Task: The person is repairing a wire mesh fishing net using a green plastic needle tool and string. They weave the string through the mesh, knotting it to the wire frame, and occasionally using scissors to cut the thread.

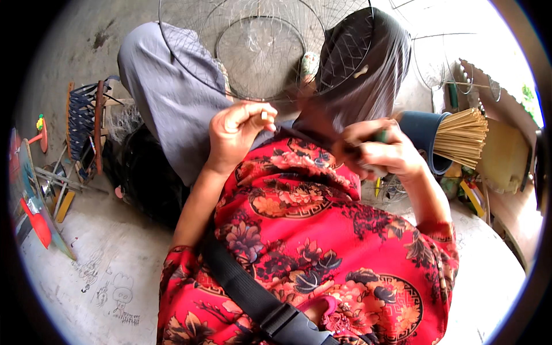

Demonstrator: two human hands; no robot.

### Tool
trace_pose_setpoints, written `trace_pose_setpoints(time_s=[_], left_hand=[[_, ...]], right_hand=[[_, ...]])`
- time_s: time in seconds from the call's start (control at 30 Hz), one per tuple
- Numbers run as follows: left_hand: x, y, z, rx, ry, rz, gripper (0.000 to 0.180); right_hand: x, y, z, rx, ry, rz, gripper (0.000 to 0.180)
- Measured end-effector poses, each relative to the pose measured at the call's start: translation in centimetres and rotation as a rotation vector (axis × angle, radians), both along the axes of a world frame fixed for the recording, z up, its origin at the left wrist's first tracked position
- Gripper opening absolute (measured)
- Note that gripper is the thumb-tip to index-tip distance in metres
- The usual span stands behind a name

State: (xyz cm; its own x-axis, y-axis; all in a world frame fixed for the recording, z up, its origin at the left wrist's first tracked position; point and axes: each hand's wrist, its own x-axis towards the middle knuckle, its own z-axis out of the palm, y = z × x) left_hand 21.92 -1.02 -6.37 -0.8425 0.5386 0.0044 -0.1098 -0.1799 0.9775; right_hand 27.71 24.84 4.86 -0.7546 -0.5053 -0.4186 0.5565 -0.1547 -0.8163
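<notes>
- Strong daylight pours in from the upper right, where the scene burns out to white.
- Softer light falls across the grey concrete floor (103, 63) at left.
- A bulky, glossy black object (150, 172) beside the loose grey fabric trouser leg (167, 98) sinks into deep shadow, its detail lost.
- The red floral-print fabric shirt (322, 230) appears vivid and well lit.
- Blur smears the bare right hand (379, 146); the bare left hand (237, 133) looks sharper.
- Thin strands of the round, dark wire mesh frame (259, 17) fade against the floor.
- Fisheye distortion bends edges toward a black rim fringed blue-purple.
</notes>
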Motion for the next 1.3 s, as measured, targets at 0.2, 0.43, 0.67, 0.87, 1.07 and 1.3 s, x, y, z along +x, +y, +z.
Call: trace_pose_setpoints(time_s=[0.2,0.43,0.67,0.87,1.07,1.3], left_hand=[[0.1,-0.7,2.5,-0.247,0.357,0.067,0.014],[-1.4,0.1,7.0,-0.614,1.037,0.021,0.021],[-2.4,2.7,9.6,-0.737,0.907,-0.189,0.018],[-2.8,4.1,11.6,-0.794,0.79,-0.326,0.02],[-2.7,5.2,12.7,-0.831,0.729,-0.348,0.024],[-3.8,5.7,13.2,-0.759,0.694,-0.393,0.023]], right_hand=[[6.7,11.5,-10.3,0.527,0.209,-1.15,0.042],[18.6,18.5,-27.3,1.653,-0.67,-0.822,0.06],[13.3,16.8,-29.4,1.732,-0.014,-0.933,0.021],[6.1,16.4,-37.5,1.487,-0.422,-0.83,0.029],[9.3,16.7,-44.3,1.62,-0.307,-0.741,0.022],[7.0,17.1,-40.1,1.433,-0.424,-0.849,0.018]])
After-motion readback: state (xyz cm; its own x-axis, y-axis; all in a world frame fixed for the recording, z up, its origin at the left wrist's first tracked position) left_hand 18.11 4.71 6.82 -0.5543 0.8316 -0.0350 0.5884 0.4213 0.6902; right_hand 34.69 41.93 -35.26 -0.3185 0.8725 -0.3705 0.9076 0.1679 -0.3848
